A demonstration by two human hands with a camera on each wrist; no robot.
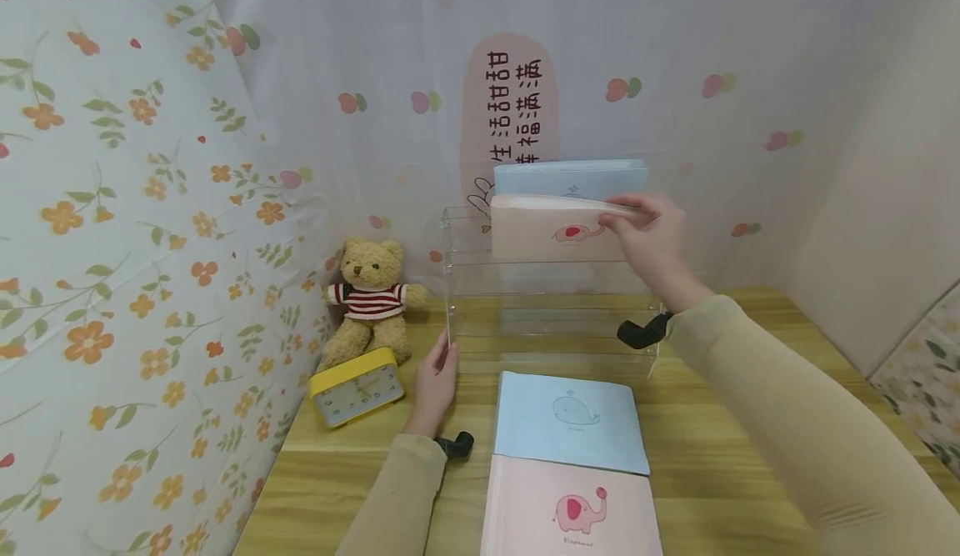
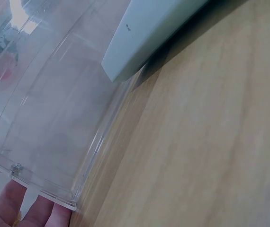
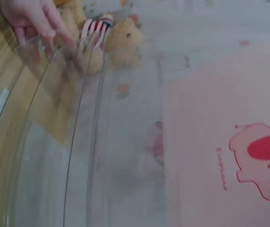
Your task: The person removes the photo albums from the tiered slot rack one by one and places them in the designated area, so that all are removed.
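A clear acrylic tiered rack (image 1: 555, 343) stands on the table, seen side-on in the left wrist view. My left hand (image 1: 435, 385) grips its left side edge, thumb on one face and fingers (image 2: 35, 213) on the other. Up at the rack's top, my right hand (image 1: 651, 235) pinches the upper right corner of a pink booklet with an elephant drawing (image 1: 528, 231). Behind that booklet a light blue one (image 1: 525, 177) stands upright in the rack. A blue whale booklet (image 1: 525, 414) and a second pink elephant booklet (image 1: 525, 506) lie flat in front.
Left of the rack sits a teddy bear (image 1: 371, 277) in a striped shirt. A yellow alarm clock (image 1: 356, 385) lies tilted in front of it, close to my left hand. Printed curtains (image 1: 390, 56) hang behind and beside the wooden table (image 1: 720, 431).
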